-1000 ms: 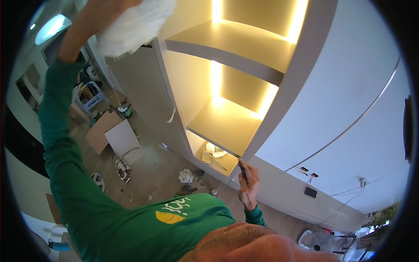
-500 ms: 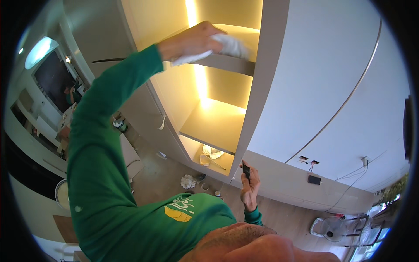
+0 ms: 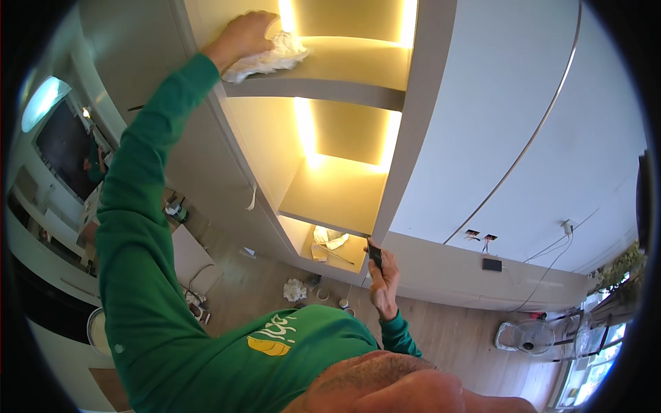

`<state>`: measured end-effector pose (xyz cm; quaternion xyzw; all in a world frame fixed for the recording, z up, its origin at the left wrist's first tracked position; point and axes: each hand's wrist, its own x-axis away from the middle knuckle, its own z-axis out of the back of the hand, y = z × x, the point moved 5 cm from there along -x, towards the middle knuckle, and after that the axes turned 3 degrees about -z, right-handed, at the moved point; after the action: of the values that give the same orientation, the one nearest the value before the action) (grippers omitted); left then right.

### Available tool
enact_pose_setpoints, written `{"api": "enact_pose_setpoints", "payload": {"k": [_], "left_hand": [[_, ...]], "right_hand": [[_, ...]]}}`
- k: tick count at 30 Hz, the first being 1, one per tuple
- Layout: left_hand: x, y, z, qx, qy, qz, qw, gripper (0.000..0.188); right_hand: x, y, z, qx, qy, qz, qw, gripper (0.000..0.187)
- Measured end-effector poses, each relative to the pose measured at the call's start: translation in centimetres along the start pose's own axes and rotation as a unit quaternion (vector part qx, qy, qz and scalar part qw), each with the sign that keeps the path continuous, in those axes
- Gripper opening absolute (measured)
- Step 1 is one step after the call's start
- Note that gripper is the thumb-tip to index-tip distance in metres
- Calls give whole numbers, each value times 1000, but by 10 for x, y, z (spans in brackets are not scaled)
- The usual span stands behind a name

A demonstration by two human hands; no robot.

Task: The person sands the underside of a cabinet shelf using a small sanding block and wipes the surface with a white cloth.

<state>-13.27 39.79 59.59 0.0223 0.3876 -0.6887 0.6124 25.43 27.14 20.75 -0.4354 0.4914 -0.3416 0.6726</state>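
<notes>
White cloth (image 3: 274, 56) bunched in our left hand (image 3: 246, 38), resting at left end of lit upper shelf (image 3: 351, 60). Our right hand (image 3: 385, 279) grips slim dark object (image 3: 375, 253) beside cabinet (image 3: 405, 155) edge. Farther down, crumpled white wad (image 3: 295, 290) on wood floor (image 3: 454, 323); fan (image 3: 529, 344) off right.

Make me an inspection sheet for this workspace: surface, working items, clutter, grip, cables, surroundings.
Surface: lit upper shelf, a crumpled white cloth at its left front edge.
Job's things: the white cloth; a slim dark tool, exact type unclear.
Clutter: white wad on the floor; crumpled white material in the bottom compartment.
Grip: left grip on the cloth; right grip around the tool.
Cables: thin cable running down from a plug; exposed wires at the white panel.
Surroundings: fan and greenery, both on the right.
</notes>
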Motion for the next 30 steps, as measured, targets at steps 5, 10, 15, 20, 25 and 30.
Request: {"api": "enact_pose_setpoints", "payload": {"k": [5,10,15,20,25,30], "left_hand": [[-23,77,-34,367,-198,66,906,61],[-60,104,-46,452,-191,21,871,50],[-19,189,34,543,-33,-158,824,29],[36,157,52,257,291,-299,871,16],[9,41,96,286,295,-62,910,32],[-21,80,50,337,-63,26,939,35]], "right_hand": [[33,38,6,-25,35,-109,993,39],[32,28,-3,-23,33,-122,992,39],[33,31,-5,-37,59,-120,990,35],[51,52,-12,-66,78,-139,985,24],[51,60,-9,-62,65,-184,979,24],[45,37,-1,-42,89,-138,986,24]]}}
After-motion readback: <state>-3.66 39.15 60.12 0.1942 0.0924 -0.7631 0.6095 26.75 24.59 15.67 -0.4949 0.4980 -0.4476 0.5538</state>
